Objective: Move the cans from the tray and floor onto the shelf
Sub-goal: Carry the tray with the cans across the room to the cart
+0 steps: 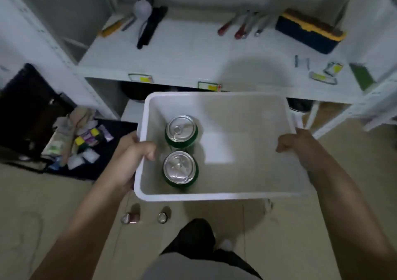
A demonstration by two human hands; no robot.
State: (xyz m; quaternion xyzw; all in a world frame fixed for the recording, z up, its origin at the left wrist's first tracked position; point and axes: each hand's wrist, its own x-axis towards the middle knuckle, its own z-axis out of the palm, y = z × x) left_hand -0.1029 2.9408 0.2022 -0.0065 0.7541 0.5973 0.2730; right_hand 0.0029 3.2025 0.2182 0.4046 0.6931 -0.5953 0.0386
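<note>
A white plastic tray [247, 195] is held in the air in front of the white shelf [193, 54]. My left hand [131, 157] grips its left rim and my right hand [296, 142] grips its right rim. Two green cans stand upright in the tray's left half, the far can [181, 131] right behind the near can [180, 169]. Two more cans rest on the floor below the tray: one lying on its side [130, 217] and one [163, 216] just right of it.
On the shelf lie a blue and yellow toolbox [309, 30], screwdrivers [240, 25], a black tool [151, 26] and small packets [322, 76]. A dark bag with loose packets [81, 138] lies on the floor at the left. My foot [193, 236] is below.
</note>
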